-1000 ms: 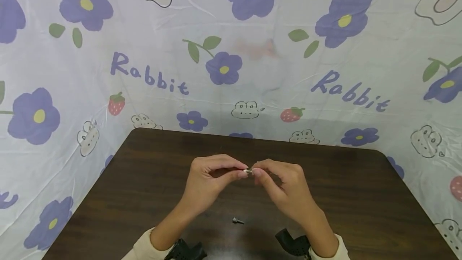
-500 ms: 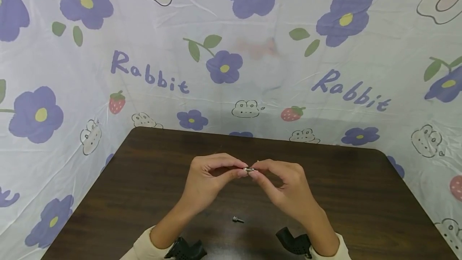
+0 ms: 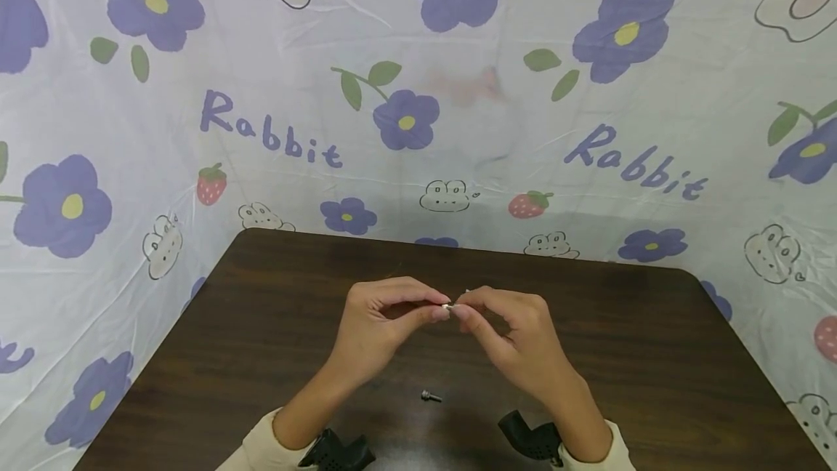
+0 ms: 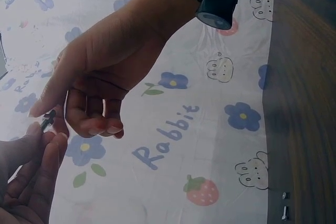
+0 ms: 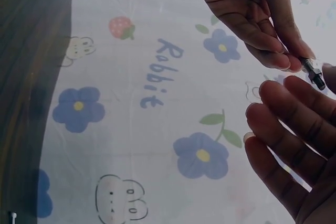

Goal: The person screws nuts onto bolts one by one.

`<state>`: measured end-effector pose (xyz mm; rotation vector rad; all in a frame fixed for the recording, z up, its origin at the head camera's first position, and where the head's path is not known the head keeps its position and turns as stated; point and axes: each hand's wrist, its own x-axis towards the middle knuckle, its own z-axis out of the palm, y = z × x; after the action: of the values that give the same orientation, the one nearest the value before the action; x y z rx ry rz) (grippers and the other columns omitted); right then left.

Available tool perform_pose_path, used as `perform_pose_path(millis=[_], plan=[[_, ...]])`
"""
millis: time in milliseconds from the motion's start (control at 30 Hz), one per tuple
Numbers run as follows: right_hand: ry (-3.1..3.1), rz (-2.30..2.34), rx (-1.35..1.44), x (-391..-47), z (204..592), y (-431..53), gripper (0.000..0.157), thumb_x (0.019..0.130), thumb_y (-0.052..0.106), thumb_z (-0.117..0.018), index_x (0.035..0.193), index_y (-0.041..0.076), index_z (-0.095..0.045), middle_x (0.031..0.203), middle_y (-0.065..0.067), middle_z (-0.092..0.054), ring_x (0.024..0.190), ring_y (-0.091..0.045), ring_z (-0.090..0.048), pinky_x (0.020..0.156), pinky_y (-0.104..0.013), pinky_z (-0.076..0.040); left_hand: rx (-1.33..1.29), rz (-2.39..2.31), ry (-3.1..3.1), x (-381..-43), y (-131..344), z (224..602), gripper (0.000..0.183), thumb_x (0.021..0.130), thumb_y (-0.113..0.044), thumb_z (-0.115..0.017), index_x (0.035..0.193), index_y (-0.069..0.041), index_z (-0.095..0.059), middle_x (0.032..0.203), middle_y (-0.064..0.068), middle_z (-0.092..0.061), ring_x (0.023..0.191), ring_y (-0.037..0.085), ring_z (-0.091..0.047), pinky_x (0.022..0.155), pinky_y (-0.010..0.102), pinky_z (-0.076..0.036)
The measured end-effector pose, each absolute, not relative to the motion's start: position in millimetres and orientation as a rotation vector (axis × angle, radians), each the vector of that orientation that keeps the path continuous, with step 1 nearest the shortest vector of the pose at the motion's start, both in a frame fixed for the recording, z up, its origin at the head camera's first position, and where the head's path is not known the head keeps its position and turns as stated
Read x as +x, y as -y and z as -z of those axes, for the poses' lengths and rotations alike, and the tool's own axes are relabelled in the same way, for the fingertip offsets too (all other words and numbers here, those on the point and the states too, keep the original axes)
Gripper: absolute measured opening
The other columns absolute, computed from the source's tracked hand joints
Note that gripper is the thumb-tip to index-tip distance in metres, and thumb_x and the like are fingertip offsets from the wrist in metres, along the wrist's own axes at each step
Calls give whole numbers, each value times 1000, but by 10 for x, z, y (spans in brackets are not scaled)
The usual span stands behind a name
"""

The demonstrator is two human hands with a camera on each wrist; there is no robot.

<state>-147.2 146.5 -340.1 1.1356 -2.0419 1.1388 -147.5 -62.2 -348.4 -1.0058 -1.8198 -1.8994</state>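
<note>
In the head view my left hand (image 3: 375, 322) pinches a small metal bolt (image 3: 448, 306) between thumb and fingertips, above the dark table. My right hand (image 3: 516, 329) meets it from the other side, its thumb and index fingertip at the bolt's free end. The right wrist view shows a nut (image 5: 314, 74) partway along the bolt's dark thread. There the right thumb (image 5: 329, 76) and index finger flank the threaded end, while the other right fingers are extended. Fingertips hide much of the bolt in the left wrist view. Another bolt (image 3: 431, 397) lies on the table, nearer the body.
The dark wooden table (image 3: 261, 355) is backed by a flowered cloth (image 3: 484, 144). Black wrist cameras hang below the left wrist (image 3: 336, 451) and right wrist (image 3: 530, 438). In the left wrist view, small metal parts (image 4: 285, 212) lie on the tabletop.
The right fingertips shift along and around the bolt's end, first covering it, then showing more of it, then covering it again. The left hand stays nearly still. The table bolt has not moved.
</note>
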Motion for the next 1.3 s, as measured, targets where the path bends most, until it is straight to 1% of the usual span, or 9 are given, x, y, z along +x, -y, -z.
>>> perform_pose_path(millis=[167, 333, 600, 733, 867, 933, 1033, 1167, 1300], plan=[[1969, -1113, 1171, -1472, 3379, -1447, 19, 101, 27, -67, 104, 9, -72, 88, 1, -74, 71, -7, -67, 65, -21, -56, -1006, 1880, 1837, -1469, 636, 3478, 12, 87, 2, -77, 98, -2, -79, 92, 7, -76, 82, 21, -72, 69, 37, -62], [1982, -1125, 1173, -1467, 3396, -1449, 22, 101, 29, -66, 105, 8, -72, 90, 0, -75, 72, -8, -68, 66, -21, -57, -1004, 1882, 1840, -1452, 637, 3481, 12, 88, 2, -76, 98, -2, -79, 92, 7, -76, 82, 22, -73, 70, 38, -62], [2004, -1127, 1192, -1477, 3442, -1466, 10, 101, 13, -65, 93, 10, -72, 74, 4, -68, 64, -6, -63, 63, -19, -54, -1009, 1927, 1826, -1455, 636, 3482, 12, 87, 3, -77, 98, 0, -78, 92, 9, -76, 82, 22, -73, 71, 40, -62], [2009, -1131, 1187, -1488, 3444, -1458, 15, 98, 3, -66, 87, 13, -70, 70, 6, -64, 62, -6, -59, 62, -19, -53, -1022, 1932, 1820, -1464, 635, 3480, 11, 87, 3, -76, 97, 1, -78, 92, 9, -76, 82, 22, -73, 71, 40, -62], [2017, -1141, 1161, -1489, 3434, -1455, 24, 99, 1, -62, 81, 15, -68, 67, 5, -63, 61, -6, -59, 61, -19, -52, -1021, 1928, 1822, -1468, 632, 3474, 11, 87, 3, -77, 97, -1, -78, 92, 8, -76, 81, 22, -72, 69, 38, -62], [2016, -1143, 1146, -1486, 3427, -1457, 21, 101, 5, -61, 84, 14, -69, 68, 5, -64, 61, -7, -59, 60, -19, -51, -1014, 1917, 1823, -1468, 632, 3469, 10, 87, 2, -77, 96, -1, -79, 91, 7, -76, 80, 21, -72, 68, 38, -62], [1983, -1150, 1143, -1484, 3410, -1455, 12, 103, 15, -62, 97, 10, -71, 78, 2, -70, 66, -9, -66, 64, -19, -54, -997, 1894, 1832, -1466, 641, 3458, 10, 87, 1, -77, 97, -2, -79, 91, 6, -76, 79, 20, -72, 68, 37, -62], [1913, -1151, 1178, -1489, 3389, -1443, 23, 101, 26, -66, 109, 4, -70, 93, -4, -75, 76, -13, -72, 69, -24, -59, -974, 1872, 1843, -1473, 661, 3454, 11, 87, 1, -77, 97, -3, -79, 91, 6, -76, 78, 20, -71, 66, 35, -62], [1886, -1153, 1207, -1494, 3392, -1436, 24, 100, 25, -68, 110, 3, -70, 94, -5, -75, 77, -13, -72, 69, -24, -59, -967, 1881, 1839, -1477, 670, 3466, 12, 86, 2, -78, 97, -3, -79, 91, 6, -76, 78, 20, -71, 67, 36, -62]])
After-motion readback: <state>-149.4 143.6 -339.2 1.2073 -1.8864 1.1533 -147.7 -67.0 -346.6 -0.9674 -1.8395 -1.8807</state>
